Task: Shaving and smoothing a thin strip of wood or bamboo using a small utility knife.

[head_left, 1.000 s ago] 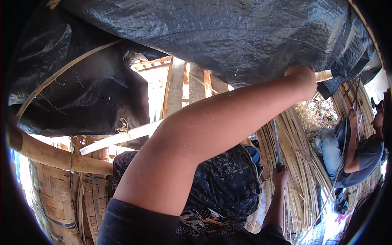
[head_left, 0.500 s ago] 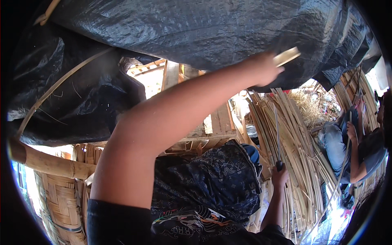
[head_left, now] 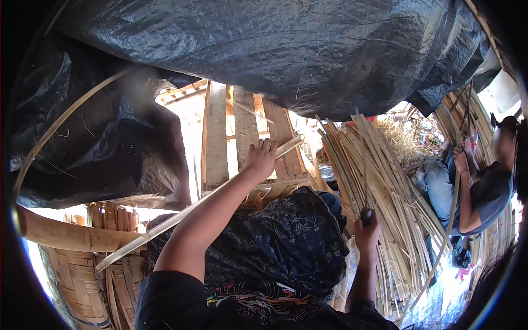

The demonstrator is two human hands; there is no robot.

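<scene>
My left hand [head_left: 260, 160] is closed round a long split bamboo strip [head_left: 144, 238]. The strip slants across in front of me, its upper right end near the wooden slats and its lower left end over the woven bamboo. Part of it is hidden behind my left forearm. On the right, my right hand [head_left: 367, 232] grips the black handle of a knife [head_left: 365, 213], its narrow blade pointing up and away. Blade and strip are apart. A dark patterned cloth [head_left: 291, 236] covers my lap.
Beside my right hand lies a pile of split bamboo strips [head_left: 385, 192]. A person [head_left: 484, 187] sits at the far right, holding a long strip. Black plastic sheeting [head_left: 275, 49] hangs overhead. Wooden slats [head_left: 247, 126] stand ahead; a thick bamboo pole [head_left: 77, 235] is at the left.
My left hand has come down and back toward me from the sheeting, and the bamboo strip now lies slanted across my front. My right hand has shifted slightly left with the knife.
</scene>
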